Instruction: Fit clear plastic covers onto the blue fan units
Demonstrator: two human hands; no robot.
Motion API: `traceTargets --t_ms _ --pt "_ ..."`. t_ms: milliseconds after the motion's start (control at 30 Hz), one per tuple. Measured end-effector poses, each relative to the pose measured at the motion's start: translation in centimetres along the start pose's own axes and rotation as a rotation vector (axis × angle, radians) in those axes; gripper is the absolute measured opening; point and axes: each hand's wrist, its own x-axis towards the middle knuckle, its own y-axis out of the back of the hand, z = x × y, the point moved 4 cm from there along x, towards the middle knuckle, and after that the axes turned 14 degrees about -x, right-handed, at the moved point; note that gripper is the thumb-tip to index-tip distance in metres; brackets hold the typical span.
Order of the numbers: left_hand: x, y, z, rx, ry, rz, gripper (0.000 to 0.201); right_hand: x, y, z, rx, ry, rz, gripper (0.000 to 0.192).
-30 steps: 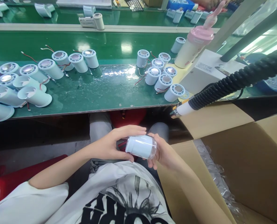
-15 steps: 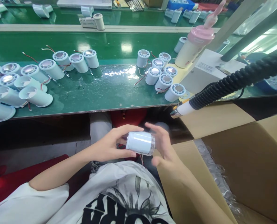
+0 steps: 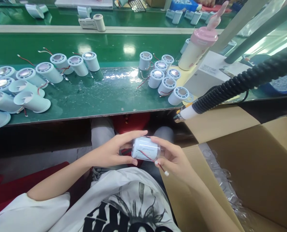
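Note:
Above my lap, a light blue plastic cylinder (image 3: 143,145) lies on its side between my two hands. A transparent cover (image 3: 158,150) sleeves its right end. My left hand (image 3: 113,150) grips the left end, thumb below and fingers above. On the other end are the fingers and thumb of my right hand (image 3: 176,158). A thin red wire (image 3: 147,156) runs from the cylinder's side down past my right thumb to a small white connector (image 3: 167,173).
Several similar blue cylinders (image 3: 49,72) stand or lie on the green bench (image 3: 104,96), with another group (image 3: 167,84) at right. A black flexible hose (image 3: 230,82) crosses the right side. Below it, a cardboard box (image 3: 261,161) holds transparent plastic pieces (image 3: 226,183).
My right hand has closed in on the covered end of the cylinder. The cylinder has turned, so its red wire now faces up. My left hand keeps its grip.

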Motion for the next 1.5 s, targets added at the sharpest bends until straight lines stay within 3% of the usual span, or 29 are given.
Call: traceTargets --t_ms 167,333,433,533,633,800,933,1033,1267,1400,1500 --pt "1.3 0.6 -0.2 -0.006 -0.078 -0.050 0.079 -0.1 0.2 1.1 -0.018 0.155 0.061 0.042" --pt "6.4 1.2 -1.2 0.100 -0.140 -0.197 0.078 0.2 1.7 5.1 0.044 0.151 0.382 0.049" --pt "10.2 1.2 -2.1 0.065 -0.141 -0.310 0.082 0.7 3.1 7.5 0.050 0.125 0.509 0.058" --pt "12.9 1.3 -2.6 0.032 -0.120 -0.370 0.088 1.5 4.5 8.8 0.064 0.139 0.557 0.062" --pt "14.0 1.5 -2.6 0.050 -0.082 -0.377 0.092 2.4 5.3 9.1 0.094 0.166 0.562 0.063" --pt "13.0 2.1 -1.7 0.054 -0.046 -0.311 0.089 3.2 5.2 8.2 0.130 0.169 0.490 0.064" --pt "10.9 2.0 -1.2 0.059 0.026 -0.260 0.071 2.9 4.5 6.9 0.145 0.119 0.374 0.058" --pt "9.2 1.8 -1.0 0.054 0.053 -0.227 0.069 2.3 3.9 5.9 0.162 0.081 0.286 0.050" --pt "6.2 1.2 -0.1 0.194 -0.149 -0.198 0.069 0.4 2.6 3.4 0.189 0.035 0.238 0.046" --pt "5.1 0.6 0.2 0.371 -0.273 -0.238 0.075 -0.4 2.2 1.5 -0.016 0.145 0.253 0.038" --pt "4.2 0.1 0.5 0.376 -0.347 -0.251 0.080 -1.2 1.9 0.0 -0.208 0.237 0.268 0.051"
